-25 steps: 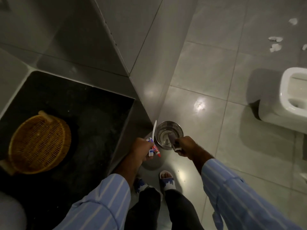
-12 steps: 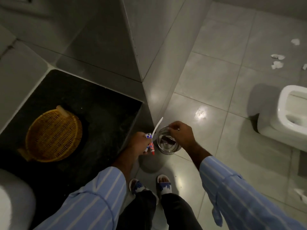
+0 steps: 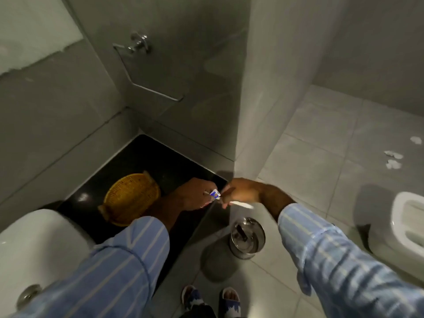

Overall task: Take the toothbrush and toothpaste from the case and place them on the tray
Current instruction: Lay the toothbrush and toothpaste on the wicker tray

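Grey tile covers the walls and floor around both hands, and a black counter (image 3: pixel 146 161) lies under and beyond the left hand. White ceramic shows at two places: a basin edge (image 3: pixel 41 239) near the left sleeve and a toilet (image 3: pixel 408 223) well off to the right of the right forearm. One woven yellow tray (image 3: pixel 132 198) sits on the counter just left of the left wrist; nothing can be seen lying in it. One shiny steel case (image 3: pixel 247 241), a round cup, stands on the floor below the right hand, with one dark object I cannot identify inside it. The left hand (image 3: pixel 195 195) is curled around one small toothpaste (image 3: pixel 215 193) tube, whose blue and white end sticks out toward the right hand, with red print lower down. The right hand (image 3: pixel 243 191) touches the left and pinches one white toothbrush (image 3: pixel 241 204), blurred, which pokes out beneath the right fingers. Three scraps of white paper (image 3: pixel 393 159) lie on the floor far right of the hands.
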`<action>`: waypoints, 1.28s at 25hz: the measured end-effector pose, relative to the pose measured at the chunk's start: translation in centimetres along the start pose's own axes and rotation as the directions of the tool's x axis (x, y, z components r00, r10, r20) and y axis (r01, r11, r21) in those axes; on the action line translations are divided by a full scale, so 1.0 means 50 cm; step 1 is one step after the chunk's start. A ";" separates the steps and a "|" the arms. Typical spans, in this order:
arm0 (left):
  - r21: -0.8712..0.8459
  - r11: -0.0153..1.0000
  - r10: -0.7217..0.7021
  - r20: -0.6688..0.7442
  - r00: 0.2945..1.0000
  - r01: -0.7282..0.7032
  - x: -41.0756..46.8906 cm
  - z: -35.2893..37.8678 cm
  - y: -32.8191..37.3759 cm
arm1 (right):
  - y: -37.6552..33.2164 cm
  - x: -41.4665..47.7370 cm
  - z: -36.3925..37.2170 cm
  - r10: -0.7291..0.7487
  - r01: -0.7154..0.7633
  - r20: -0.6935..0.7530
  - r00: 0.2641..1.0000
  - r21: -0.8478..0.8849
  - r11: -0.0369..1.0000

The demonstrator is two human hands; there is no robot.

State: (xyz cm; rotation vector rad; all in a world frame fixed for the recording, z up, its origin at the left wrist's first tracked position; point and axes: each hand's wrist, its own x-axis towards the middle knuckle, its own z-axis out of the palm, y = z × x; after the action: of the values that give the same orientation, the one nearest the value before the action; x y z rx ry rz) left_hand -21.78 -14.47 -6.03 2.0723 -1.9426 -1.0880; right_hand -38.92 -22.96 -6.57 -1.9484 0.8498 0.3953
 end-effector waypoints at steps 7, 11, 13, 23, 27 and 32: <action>-0.047 0.999 -0.020 -0.103 0.994 0.015 -0.107 -0.171 -0.063 | -0.144 0.026 -0.051 -0.109 -0.018 0.199 0.974 0.546 0.837; -0.204 0.979 -0.040 -0.203 0.978 -0.002 -0.168 -0.245 -0.124 | -0.226 0.073 -0.059 -0.136 -0.009 0.206 0.969 0.578 0.816; -0.360 0.933 -0.103 -0.231 0.967 0.013 -0.194 -0.270 -0.164 | -0.260 0.103 -0.056 -0.153 -0.003 0.218 0.964 0.585 0.811; -0.780 0.609 -0.548 -0.282 0.787 0.144 -0.213 -0.287 -0.435 | -0.380 0.332 0.028 -0.099 0.077 0.021 0.995 0.482 0.873; -0.759 0.594 -0.648 -0.255 0.718 0.267 -0.214 -0.278 -0.529 | -0.388 0.427 0.055 0.013 0.009 -0.039 0.999 0.508 0.862; -0.602 0.674 -0.639 -0.183 0.747 0.428 -0.158 -0.263 -0.606 | -0.407 0.540 0.114 0.155 -0.107 -0.037 0.987 0.568 0.816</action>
State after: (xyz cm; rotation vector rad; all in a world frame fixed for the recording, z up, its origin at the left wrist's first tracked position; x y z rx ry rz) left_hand 11.20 -6.93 -8.83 2.3292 -0.7103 -1.0271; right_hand -5.11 -22.41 -12.22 -1.3604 1.0231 0.1156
